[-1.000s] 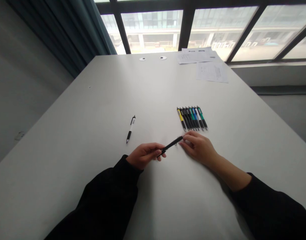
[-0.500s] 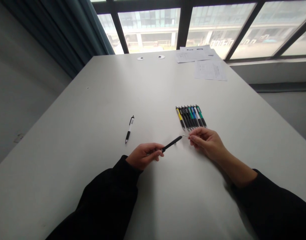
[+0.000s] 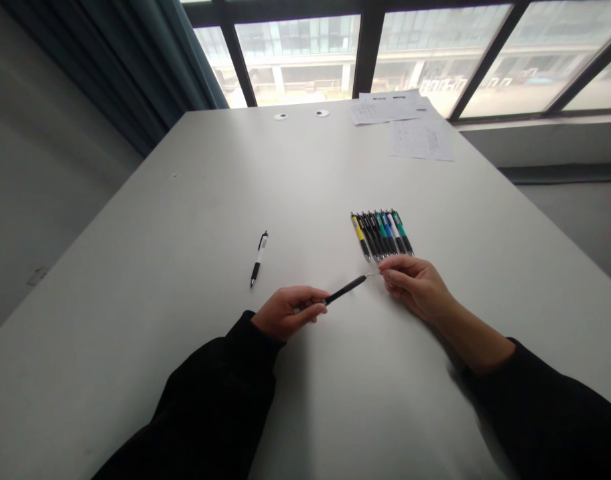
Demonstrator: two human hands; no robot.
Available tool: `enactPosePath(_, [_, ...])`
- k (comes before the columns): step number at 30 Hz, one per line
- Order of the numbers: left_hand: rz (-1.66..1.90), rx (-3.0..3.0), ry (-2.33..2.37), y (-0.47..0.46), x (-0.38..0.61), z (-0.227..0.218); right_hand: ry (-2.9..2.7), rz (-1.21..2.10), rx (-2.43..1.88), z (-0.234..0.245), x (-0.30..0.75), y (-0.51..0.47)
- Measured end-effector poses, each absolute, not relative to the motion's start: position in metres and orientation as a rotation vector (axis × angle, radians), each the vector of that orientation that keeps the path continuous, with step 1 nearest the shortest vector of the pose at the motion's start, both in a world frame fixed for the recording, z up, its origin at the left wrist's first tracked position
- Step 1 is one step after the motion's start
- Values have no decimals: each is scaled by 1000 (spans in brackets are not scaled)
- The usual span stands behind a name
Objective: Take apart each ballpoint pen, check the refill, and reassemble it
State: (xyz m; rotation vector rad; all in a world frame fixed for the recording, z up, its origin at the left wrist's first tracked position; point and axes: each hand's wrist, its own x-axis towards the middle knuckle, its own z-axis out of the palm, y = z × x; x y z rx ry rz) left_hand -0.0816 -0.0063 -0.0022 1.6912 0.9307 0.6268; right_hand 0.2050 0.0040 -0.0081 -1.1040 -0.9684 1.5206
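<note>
My left hand is closed round the back end of a black pen, which points up and to the right just above the white table. My right hand pinches a small thin part at the pen's tip; I cannot make out what it is. Just beyond my right hand lies a neat row of several pens in yellow, black, green, blue and white. A single black and white pen lies alone to the left.
Printed paper sheets lie at the table's far right by the window. Two small round discs sit at the far edge. A dark curtain hangs at the far left. The table's right edge drops off beside a grey ledge.
My right hand has drawn a little to the right, away from the pen body, and now pinches at its very tip. The left hand has barely moved.
</note>
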Motion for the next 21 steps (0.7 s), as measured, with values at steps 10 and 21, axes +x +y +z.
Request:
enactPosePath(10, [630,1701,934,-6,-81,-3,-1004,1494,-1114,-11,206,4])
enactPosePath(21, [616,1774,899,-5,-81,0,-1294,1469,-1135,-16,211,2])
